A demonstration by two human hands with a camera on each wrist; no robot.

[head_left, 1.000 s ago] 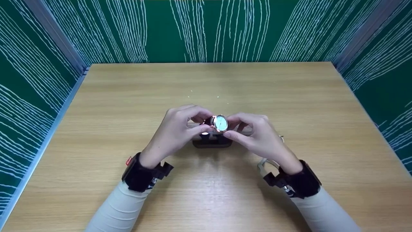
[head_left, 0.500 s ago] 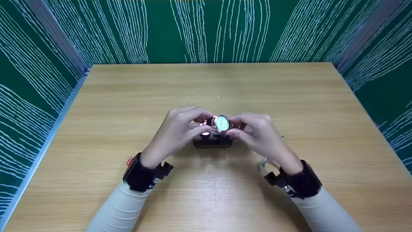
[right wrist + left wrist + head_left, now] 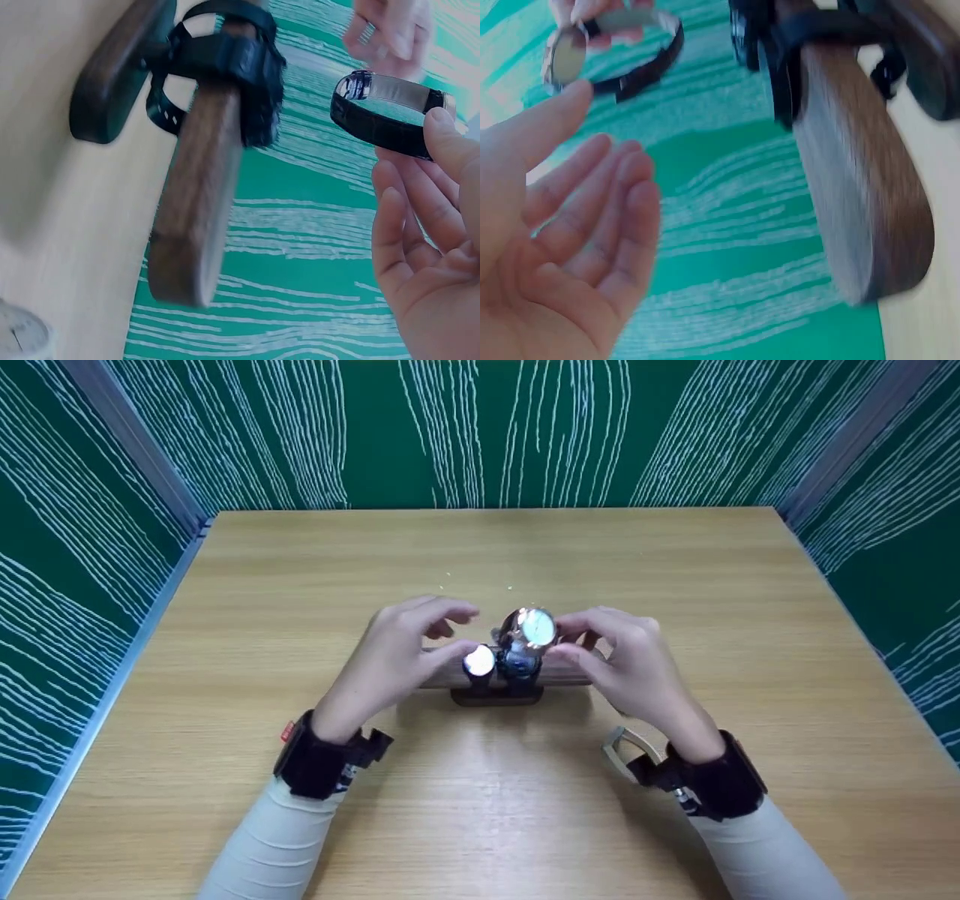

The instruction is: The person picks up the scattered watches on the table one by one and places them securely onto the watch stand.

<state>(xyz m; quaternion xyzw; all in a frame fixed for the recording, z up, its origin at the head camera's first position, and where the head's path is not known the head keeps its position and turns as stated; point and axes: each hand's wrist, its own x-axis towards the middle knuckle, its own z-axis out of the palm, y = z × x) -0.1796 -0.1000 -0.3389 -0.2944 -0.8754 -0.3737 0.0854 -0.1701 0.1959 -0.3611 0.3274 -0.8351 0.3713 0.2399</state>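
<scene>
My right hand (image 3: 630, 660) pinches a wristwatch (image 3: 537, 628) by its case between thumb and fingers, above a dark wooden watch stand (image 3: 566, 675). In the right wrist view the black strap (image 3: 379, 133) of that watch forms a closed loop. My left hand (image 3: 401, 649) is apart from the watch, its fingers loosely bent around nothing, just left of the stand. Two more watches sit on the stand's bar: one with a glaring bright face (image 3: 478, 661), and beside it a dark one (image 3: 519, 664), partly covered by the held watch.
A pale-strapped watch (image 3: 630, 746) lies on the wooden table (image 3: 495, 810) near my right wrist. A few tiny white specks lie beyond the stand. Green panels (image 3: 375, 435) with white streaks stand behind the table and at both sides.
My left hand has let go of the watch and moved left. The right hand has lifted the watch slightly up and to the right, uncovering the watches on the stand.
</scene>
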